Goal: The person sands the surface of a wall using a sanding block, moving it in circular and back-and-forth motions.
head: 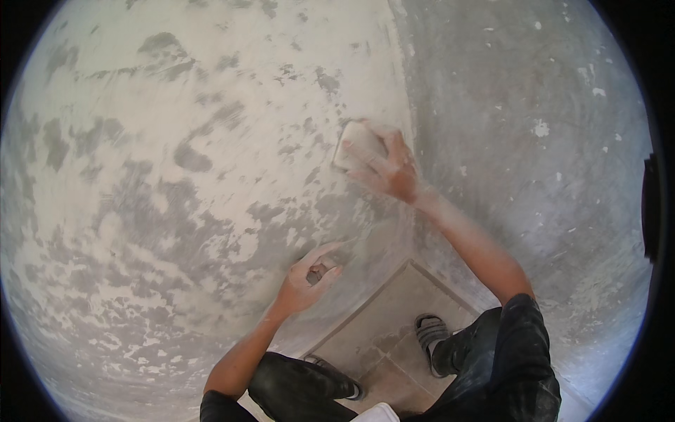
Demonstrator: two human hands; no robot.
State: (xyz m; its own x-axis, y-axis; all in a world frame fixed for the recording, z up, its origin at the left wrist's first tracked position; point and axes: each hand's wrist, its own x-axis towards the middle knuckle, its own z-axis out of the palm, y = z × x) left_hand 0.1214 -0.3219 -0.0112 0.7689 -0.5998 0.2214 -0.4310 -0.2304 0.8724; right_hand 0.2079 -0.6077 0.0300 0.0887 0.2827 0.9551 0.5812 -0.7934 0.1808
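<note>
A pale, rounded sanding block (359, 143) lies flat against the patchy white-and-grey plastered wall (253, 174), close to the corner. My right hand (387, 163) grips it from above, slightly blurred, with white dust over the fingers and forearm. What covers the block's underside is hidden. Lower down and to the left, my left hand (311, 277) is held near the same wall with curled fingers and one finger extended. Nothing shows in it; whether it touches the plaster is unclear.
A grey wall (501, 132) with white specks meets the plastered one at a vertical corner. Below is a dusty tiled floor (390, 337), where my feet in striped slippers (432, 332) stand. My dark trouser legs (300, 387) fill the bottom.
</note>
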